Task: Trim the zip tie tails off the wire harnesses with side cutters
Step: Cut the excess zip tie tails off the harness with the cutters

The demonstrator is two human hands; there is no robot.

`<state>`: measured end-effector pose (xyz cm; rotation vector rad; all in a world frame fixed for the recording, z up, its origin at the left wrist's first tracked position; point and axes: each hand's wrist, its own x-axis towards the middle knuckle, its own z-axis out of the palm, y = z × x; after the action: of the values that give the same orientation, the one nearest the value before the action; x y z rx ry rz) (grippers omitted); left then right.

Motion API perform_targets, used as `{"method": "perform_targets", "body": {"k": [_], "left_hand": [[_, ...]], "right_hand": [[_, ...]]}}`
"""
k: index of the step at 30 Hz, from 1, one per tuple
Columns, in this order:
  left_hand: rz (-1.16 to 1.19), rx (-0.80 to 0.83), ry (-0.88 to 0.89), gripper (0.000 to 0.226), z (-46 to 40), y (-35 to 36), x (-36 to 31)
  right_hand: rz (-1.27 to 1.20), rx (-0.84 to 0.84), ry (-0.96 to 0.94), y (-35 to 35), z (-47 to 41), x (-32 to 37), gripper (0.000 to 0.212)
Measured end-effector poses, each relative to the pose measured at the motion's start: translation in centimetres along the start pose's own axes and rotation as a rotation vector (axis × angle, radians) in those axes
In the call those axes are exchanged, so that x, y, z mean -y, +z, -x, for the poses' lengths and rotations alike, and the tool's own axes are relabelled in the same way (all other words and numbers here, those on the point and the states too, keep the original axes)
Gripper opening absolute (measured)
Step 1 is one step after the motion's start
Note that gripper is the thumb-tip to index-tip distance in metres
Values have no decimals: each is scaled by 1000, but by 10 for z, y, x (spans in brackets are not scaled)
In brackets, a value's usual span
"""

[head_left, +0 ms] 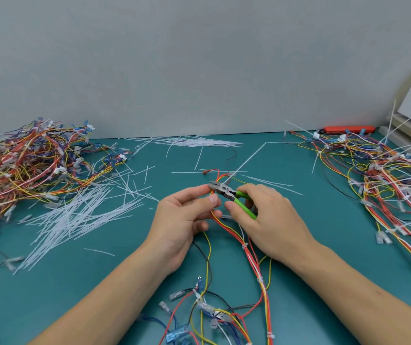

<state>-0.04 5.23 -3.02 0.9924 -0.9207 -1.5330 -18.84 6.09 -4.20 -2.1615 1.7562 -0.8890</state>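
Observation:
My left hand (187,215) pinches a red, orange and yellow wire harness (254,260) between thumb and fingers at the middle of the green mat. My right hand (266,215) grips green-handled side cutters (234,196). The metal jaws point left and sit at a zip tie on the harness, just above my left fingertips. A long white zip tie tail (246,161) rises from that spot up and to the right. The harness runs down toward me, with small trimmed ties along it and clear connectors at its near end.
A heap of wire harnesses (25,155) lies at the left. Another heap (386,170), with long tails sticking out, lies at the right. Cut white tails (75,220) are strewn over the green mat (323,220). A red tool (346,129) lies by the grey wall.

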Motion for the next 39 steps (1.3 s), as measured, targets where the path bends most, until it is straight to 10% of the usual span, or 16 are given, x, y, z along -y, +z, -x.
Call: {"method": "perform_targets", "body": {"k": [39], "left_hand": [[-2, 52, -15, 47, -1, -5, 0]], "right_hand": [[-10, -58, 50, 5, 4, 0, 37]]}}
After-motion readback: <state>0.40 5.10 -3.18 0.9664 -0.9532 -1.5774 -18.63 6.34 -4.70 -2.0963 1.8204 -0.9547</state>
